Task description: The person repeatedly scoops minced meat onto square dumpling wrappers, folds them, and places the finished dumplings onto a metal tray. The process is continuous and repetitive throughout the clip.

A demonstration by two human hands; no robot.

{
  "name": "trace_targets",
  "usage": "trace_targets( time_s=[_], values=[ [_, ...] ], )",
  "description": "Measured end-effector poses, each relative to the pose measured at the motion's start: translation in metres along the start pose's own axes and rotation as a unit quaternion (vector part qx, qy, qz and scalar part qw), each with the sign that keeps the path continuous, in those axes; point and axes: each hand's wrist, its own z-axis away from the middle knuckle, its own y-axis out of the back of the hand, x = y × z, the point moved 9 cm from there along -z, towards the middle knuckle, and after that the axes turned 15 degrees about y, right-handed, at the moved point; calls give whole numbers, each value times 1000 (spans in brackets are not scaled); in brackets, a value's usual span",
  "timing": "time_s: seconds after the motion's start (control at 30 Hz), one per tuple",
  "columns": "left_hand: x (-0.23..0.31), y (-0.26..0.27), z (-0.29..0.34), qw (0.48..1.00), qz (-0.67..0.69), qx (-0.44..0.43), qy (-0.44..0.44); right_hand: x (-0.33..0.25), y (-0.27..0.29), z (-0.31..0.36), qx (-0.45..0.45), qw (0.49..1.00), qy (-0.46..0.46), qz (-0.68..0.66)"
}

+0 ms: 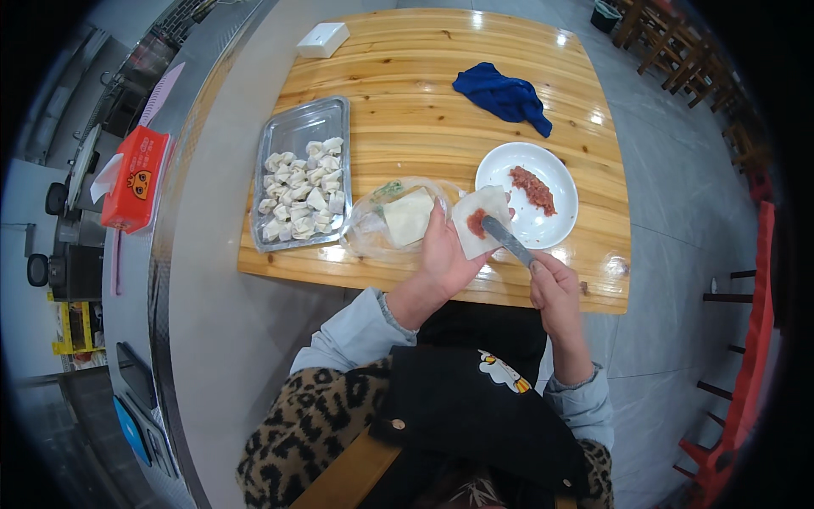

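Observation:
A square wonton wrapper (465, 241) lies across the fingers of my left hand (447, 260), which holds it up just left of a white bowl (551, 235). Pink minced meat (476, 224) is smeared in the wrapper's middle. My right hand (555, 293) is closed round the end of a flat metal knife (511, 243), whose tip touches that meat. More minced meat (534, 190) sits in the bowl. Beside my left hand, a stack of wrappers (409, 216) rests on a clear plastic bag (365, 231).
A clear plastic tray (288, 127) with several folded wontons (303, 188) stands at the left of the wooden table (407, 93). Toward the far side lie a blue cloth (505, 95) and a white box (323, 40). A red tissue pack (137, 180) is on the counter at left.

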Motion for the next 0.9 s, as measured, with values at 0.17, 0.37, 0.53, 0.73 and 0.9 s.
trace_targets(
  time_s=[0.17,0.37,0.53,0.73,0.9],
  values=[
    [-3,-4,3,1000,11,-27,10,9,-11,-2,-16,1000,15,-16],
    [-15,23,-3,997,-31,49,42,8,-8,0,-18,1000,8,10],
    [2,34,-9,999,-28,14,-15,-7,-2,7,-24,984,78,160],
    [15,27,-7,1000,7,-17,-18,-5,15,17,-1,992,52,114],
    [4,27,-9,999,5,45,-20,14,8,15,10,995,26,94]
  ],
)
